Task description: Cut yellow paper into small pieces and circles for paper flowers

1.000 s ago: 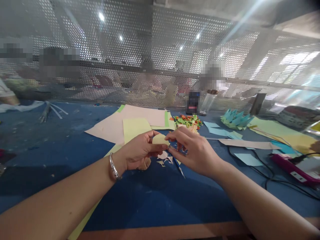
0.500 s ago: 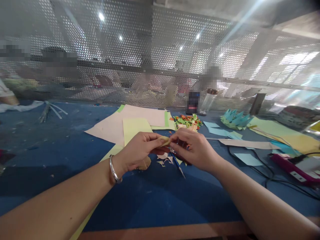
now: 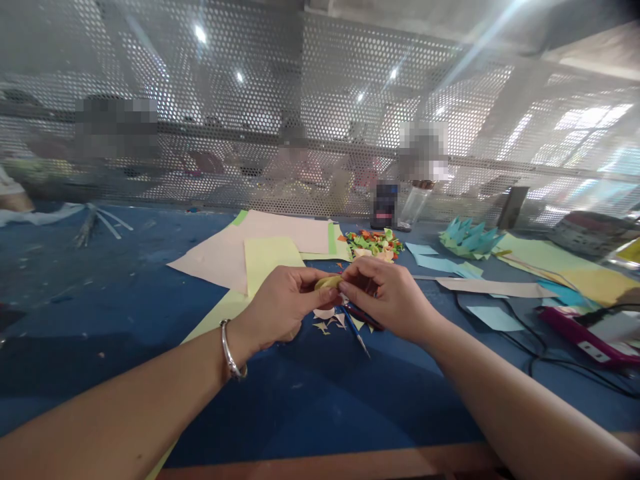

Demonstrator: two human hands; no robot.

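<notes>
Between the fingertips of both hands sits a small yellow paper piece (image 3: 327,283), curved and mostly covered by the fingers. My left hand (image 3: 283,300), with a silver bracelet at the wrist, pinches it from the left. My right hand (image 3: 385,297) grips its right end with thumb and fingers. Below the hands lies a slim blue tool (image 3: 357,332) with a pointed metal tip, its upper end hidden behind my right hand. Small pale paper scraps (image 3: 327,323) are scattered beside it on the blue table.
Large pink paper (image 3: 210,257) and yellow paper sheets (image 3: 270,257) lie behind my left hand. Farther back are a pile of colourful scraps (image 3: 375,243), a phone (image 3: 385,205) and a glass bottle (image 3: 417,203). At right are a blue folded-paper form (image 3: 470,238) and a magenta power strip (image 3: 583,337) with cables.
My left fingers have shifted on the yellow paper, which now looks more curved. The left hand has turned slightly and covers the brownish round piece that showed beneath it.
</notes>
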